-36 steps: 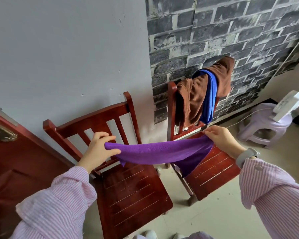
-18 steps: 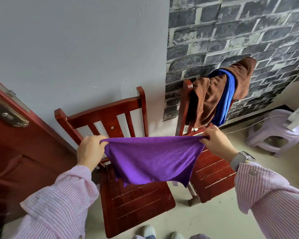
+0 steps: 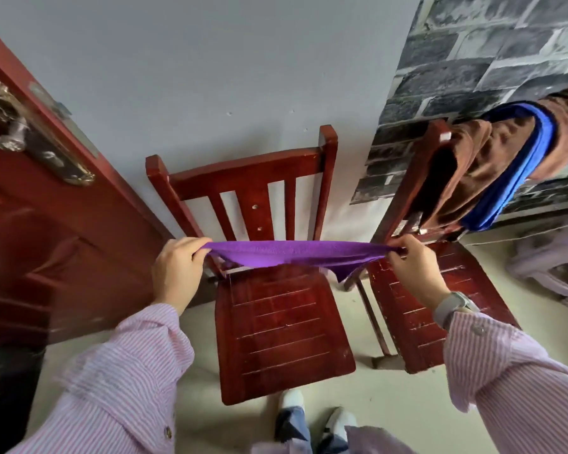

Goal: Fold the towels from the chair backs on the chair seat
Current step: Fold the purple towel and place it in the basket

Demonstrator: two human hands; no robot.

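Note:
A purple towel [image 3: 292, 253] is stretched flat and nearly edge-on between my two hands, just above the back of the seat of the left red wooden chair [image 3: 276, 329]. My left hand [image 3: 177, 273] pinches its left corner and my right hand [image 3: 413, 270] pinches its right corner. One loose corner droops at the right. A second red chair [image 3: 440, 306] stands to the right. Over its back hang a brown towel [image 3: 486, 158] and a blue towel [image 3: 522, 165].
A dark red door [image 3: 46, 231] with a metal handle [image 3: 10, 126] stands at the left. The grey wall is behind the chairs, a brick-pattern wall at the right. A pale plastic stool [image 3: 551, 263] sits far right. My shoes [image 3: 312, 417] are below the left chair.
The view has shifted left and down over the left chair. The purple towel, hanging open half a second ago, is now pulled taut and level over the left seat.

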